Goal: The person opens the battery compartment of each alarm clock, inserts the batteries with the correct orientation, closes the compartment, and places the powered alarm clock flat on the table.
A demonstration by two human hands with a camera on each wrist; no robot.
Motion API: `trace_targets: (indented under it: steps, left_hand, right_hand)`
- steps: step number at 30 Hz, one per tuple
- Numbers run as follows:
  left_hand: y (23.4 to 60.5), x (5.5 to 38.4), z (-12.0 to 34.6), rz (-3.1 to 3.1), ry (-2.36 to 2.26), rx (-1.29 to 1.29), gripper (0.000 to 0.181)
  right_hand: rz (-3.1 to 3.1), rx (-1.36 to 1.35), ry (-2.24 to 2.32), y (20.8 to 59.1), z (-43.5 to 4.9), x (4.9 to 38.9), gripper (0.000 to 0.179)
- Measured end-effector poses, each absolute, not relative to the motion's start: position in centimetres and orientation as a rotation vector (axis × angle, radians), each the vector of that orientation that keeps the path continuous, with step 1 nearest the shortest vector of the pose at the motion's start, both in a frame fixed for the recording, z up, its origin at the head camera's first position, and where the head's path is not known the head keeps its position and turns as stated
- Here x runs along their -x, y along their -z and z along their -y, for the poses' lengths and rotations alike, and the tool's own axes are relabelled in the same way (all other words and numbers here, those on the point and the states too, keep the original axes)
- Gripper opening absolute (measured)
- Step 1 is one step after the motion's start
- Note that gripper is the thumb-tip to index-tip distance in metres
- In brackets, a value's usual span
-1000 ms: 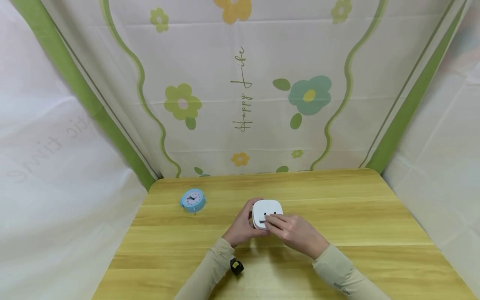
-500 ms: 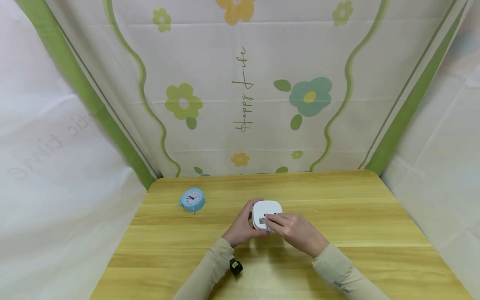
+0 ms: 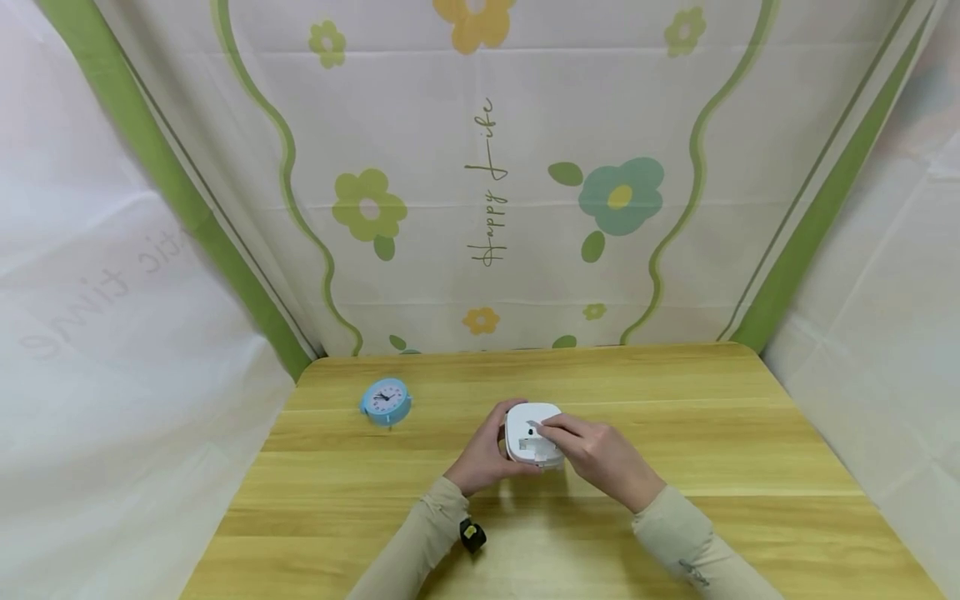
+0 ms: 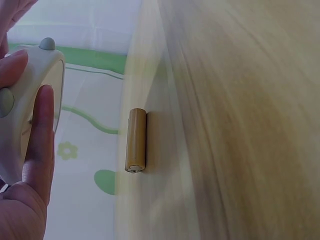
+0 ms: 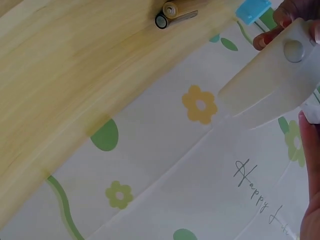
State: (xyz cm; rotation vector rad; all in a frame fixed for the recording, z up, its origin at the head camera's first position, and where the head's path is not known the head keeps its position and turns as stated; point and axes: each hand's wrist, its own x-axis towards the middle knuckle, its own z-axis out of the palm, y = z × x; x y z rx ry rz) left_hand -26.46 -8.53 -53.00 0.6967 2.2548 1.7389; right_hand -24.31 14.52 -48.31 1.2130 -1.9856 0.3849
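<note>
My left hand (image 3: pixel 483 458) grips a white alarm clock (image 3: pixel 517 417) by its sides, its back turned up towards the head camera. An uncovered battery compartment (image 3: pixel 529 449) shows in that back. Between thumb and fingers, my right hand (image 3: pixel 609 467) pinches a small white battery cover (image 5: pixel 312 113) close over the clock. In the left wrist view, the left fingers lie across the clock's front (image 4: pixel 37 70). A gold battery (image 4: pixel 136 140) lies on the table beyond; the right wrist view shows it with a second battery (image 5: pixel 161 21), black-ended, beside it.
A light blue alarm clock (image 3: pixel 386 402) stands at the back left of the wooden table (image 3: pixel 675 392). White flowered cloth (image 3: pixel 480 208) hangs behind and at both sides. A small black device (image 3: pixel 472 535) is strapped at my left wrist.
The right hand has lifted the battery cover off the clock's back and moved slightly up, exposing the compartment. The left hand keeps its grip on the clock.
</note>
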Motion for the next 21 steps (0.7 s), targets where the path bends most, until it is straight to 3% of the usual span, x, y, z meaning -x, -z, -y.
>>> trace_targets:
  steps: [4,11,18,21]
  left_hand:
    - [52.9,26.5,8.6,-2.260,-1.734,-0.700,0.099]
    - [52.9,26.5,8.3,-2.269,-1.726,-0.718,0.098]
    - [52.8,26.6,8.4,-2.276,-1.720,-0.728,0.099]
    - [52.9,26.6,8.5,-2.275,-1.719,-0.733,0.100]
  right_hand:
    - [1.988,-1.211,-0.481,48.0,-14.8,24.5,0.046]
    - [2.011,-1.186,-0.556,48.4,-15.2,24.7,0.013]
    - [2.009,-1.142,-0.568,48.1,-15.4,24.9,0.039]
    - [1.994,-1.121,-0.555,48.0,-15.7,25.1,0.040]
